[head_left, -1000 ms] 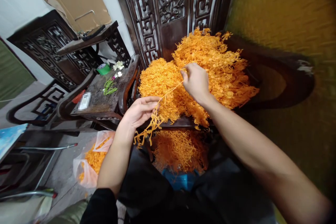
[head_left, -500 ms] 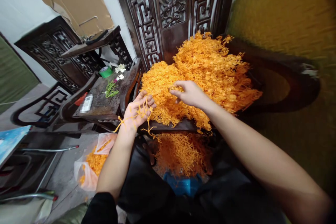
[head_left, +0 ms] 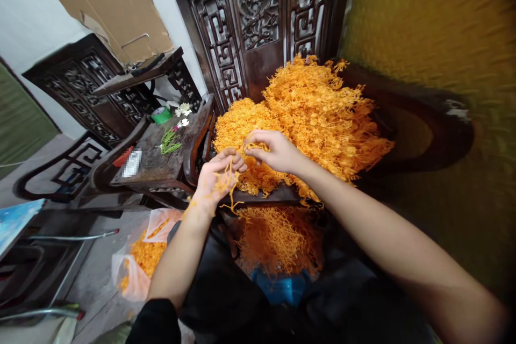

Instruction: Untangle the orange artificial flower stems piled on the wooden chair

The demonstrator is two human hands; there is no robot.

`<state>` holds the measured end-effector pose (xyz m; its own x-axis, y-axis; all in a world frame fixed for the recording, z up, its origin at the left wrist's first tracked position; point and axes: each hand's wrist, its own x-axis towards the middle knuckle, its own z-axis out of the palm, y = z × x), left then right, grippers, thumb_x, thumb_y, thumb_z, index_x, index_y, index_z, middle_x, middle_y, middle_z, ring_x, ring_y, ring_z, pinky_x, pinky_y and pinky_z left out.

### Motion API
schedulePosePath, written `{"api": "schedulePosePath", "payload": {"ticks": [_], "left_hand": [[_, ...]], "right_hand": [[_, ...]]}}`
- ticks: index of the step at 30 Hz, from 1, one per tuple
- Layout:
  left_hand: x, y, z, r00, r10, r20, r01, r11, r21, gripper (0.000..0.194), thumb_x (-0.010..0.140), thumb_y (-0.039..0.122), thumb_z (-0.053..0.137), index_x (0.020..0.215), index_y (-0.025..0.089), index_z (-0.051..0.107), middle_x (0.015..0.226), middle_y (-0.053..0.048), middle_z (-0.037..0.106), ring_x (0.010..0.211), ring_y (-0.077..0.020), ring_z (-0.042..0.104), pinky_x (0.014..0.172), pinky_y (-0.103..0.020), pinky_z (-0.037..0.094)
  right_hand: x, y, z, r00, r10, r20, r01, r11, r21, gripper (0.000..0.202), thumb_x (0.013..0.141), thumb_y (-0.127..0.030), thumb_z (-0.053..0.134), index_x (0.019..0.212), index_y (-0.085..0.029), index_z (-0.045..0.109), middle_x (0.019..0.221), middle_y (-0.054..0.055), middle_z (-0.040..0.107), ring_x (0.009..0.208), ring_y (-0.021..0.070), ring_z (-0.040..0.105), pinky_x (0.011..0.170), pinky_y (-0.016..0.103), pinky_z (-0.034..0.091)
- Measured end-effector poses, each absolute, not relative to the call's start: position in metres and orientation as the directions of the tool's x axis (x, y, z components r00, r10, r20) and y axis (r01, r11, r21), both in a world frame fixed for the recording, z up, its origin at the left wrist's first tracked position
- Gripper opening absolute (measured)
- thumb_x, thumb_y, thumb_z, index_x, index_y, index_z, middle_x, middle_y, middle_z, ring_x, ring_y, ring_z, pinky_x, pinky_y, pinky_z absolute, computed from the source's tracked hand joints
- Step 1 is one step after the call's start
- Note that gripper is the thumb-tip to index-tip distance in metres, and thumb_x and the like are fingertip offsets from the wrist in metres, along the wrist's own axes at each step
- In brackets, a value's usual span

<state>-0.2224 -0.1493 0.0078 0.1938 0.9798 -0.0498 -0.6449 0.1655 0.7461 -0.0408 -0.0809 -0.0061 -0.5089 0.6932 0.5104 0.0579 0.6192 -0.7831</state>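
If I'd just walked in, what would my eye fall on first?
Probably the big orange heap on the dark chair with its carved back. Just in front, the left hand holds thin orange strands, the right hand close beside it. At lower left, a pinkish bag with more orange pieces sits on the floor.

Open air lies above the orange heap — behind it, the carved chair back bars passage.

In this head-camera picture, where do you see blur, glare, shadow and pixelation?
In the head view: orange strands at the left hand look smeared; the yellow surface looks soft; the carved chair back shows glossy highlights; black trousers sink into shadow; a pixelated patch sits on the wooden seat.
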Motion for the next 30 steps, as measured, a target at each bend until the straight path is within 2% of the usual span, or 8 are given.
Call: {"api": "schedulePosePath", "payload": {"ticks": [4, 7, 12, 17, 21, 24, 27, 30], "left_hand": [[-0.224, -0.156, 0.017, 0.176, 0.983, -0.048, -0.614, 0.148, 0.775, 0.008, 0.072, 0.009, 0.068, 0.078, 0.014, 0.066, 0.067, -0.001, 0.044, 0.061, -0.0105, 0.042, 0.063, -0.027, 0.038], [-0.236, -0.166, 0.032, 0.141, 0.989, 0.051, -0.633, 0.051, 0.773, 0.009, 0.066, 0.011, 0.071, 0.07, 0.016, 0.065, 0.063, 0.001, 0.039, 0.058, -0.0099, 0.038, 0.059, -0.026, 0.035], [-0.265, -0.175, 0.037, 0.139, 0.965, 0.223, -0.627, -0.089, 0.774, 0.011, 0.069, 0.02, 0.077, 0.071, 0.018, 0.067, 0.061, 0.002, 0.041, 0.057, -0.0095, 0.042, 0.059, -0.025, 0.038], [-0.25, -0.174, 0.005, 0.627, 0.767, 0.134, -0.016, -0.159, 0.987, 0.012, 0.086, 0.024, 0.067, 0.092, 0.017, 0.075, 0.083, -0.006, 0.07, 0.074, -0.0148, 0.062, 0.07, -0.029, 0.048], [-0.22, -0.187, -0.031, 0.803, 0.596, 0.006, 0.414, -0.566, 0.713, 0.037, 0.081, 0.011, 0.059, 0.117, 0.014, 0.068, 0.074, -0.003, 0.071, 0.064, -0.0157, 0.063, 0.069, -0.031, 0.05], [-0.204, -0.199, -0.064, 0.855, 0.499, -0.139, 0.508, -0.757, 0.41, 0.035, 0.076, 0.014, 0.065, 0.11, 0.013, 0.069, 0.075, -0.009, 0.073, 0.066, -0.0247, 0.068, 0.064, -0.039, 0.051], [-0.193, -0.209, -0.09, 0.895, 0.388, -0.218, 0.444, -0.822, 0.358, 0.008, 0.079, 0.016, 0.066, 0.084, 0.019, 0.072, 0.068, -0.01, 0.072, 0.062, -0.0266, 0.068, 0.054, -0.04, 0.048], [-0.186, -0.216, -0.102, 0.876, 0.406, -0.263, 0.479, -0.801, 0.359, 0.019, 0.077, 0.014, 0.071, 0.061, 0.022, 0.066, 0.056, -0.006, 0.065, 0.053, -0.0227, 0.065, 0.045, -0.035, 0.042]], "right_hand": [[-0.027, -0.07, -0.018, -0.588, 0.483, 0.649, 0.367, 0.874, -0.318, 0.025, 0.098, -0.019, 0.046, 0.103, -0.021, 0.07, 0.108, 0.007, 0.072, 0.094, 0.0201, 0.067, 0.079, 0.036, 0.051], [-0.006, -0.052, -0.037, -0.541, 0.579, 0.61, 0.585, 0.78, -0.221, 0.027, 0.096, -0.017, 0.047, 0.102, -0.023, 0.072, 0.108, 0.006, 0.074, 0.079, 0.019, 0.065, 0.066, 0.034, 0.047], [0.018, -0.019, -0.056, -0.289, 0.717, 0.635, 0.659, 0.63, -0.411, 0.021, 0.092, -0.03, 0.057, 0.099, -0.02, 0.074, 0.106, 0.011, 0.075, 0.093, 0.0277, 0.07, 0.086, 0.044, 0.056], [-0.017, 0.012, -0.035, -0.168, 0.806, 0.568, 0.522, 0.561, -0.643, 0.046, 0.087, -0.029, 0.057, 0.13, -0.018, 0.069, 0.132, 0.009, 0.072, 0.118, 0.0292, 0.068, 0.108, 0.047, 0.051], [-0.062, 0.06, -0.014, -0.194, 0.84, 0.506, 0.65, 0.497, -0.575, 0.047, 0.086, -0.024, 0.052, 0.128, -0.012, 0.07, 0.129, 0.014, 0.071, 0.12, 0.0299, 0.065, 0.113, 0.045, 0.047], [-0.091, 0.101, -0.009, -0.204, 0.841, 0.501, 0.762, 0.458, -0.459, 0.038, 0.089, -0.023, 0.049, 0.116, -0.01, 0.072, 0.131, 0.02, 0.065, 0.122, 0.0301, 0.061, 0.114, 0.043, 0.044], [-0.114, 0.128, -0.023, -0.309, 0.869, 0.386, 0.824, 0.448, -0.348, 0.04, 0.094, -0.023, 0.044, 0.125, -0.013, 0.066, 0.15, 0.02, 0.05, 0.136, 0.0322, 0.049, 0.118, 0.049, 0.037], [-0.126, 0.138, -0.055, -0.398, 0.898, 0.191, 0.851, 0.438, -0.289, 0.047, 0.096, -0.03, 0.045, 0.138, -0.015, 0.06, 0.16, 0.016, 0.044, 0.148, 0.0393, 0.033, 0.123, 0.066, 0.021]]}}
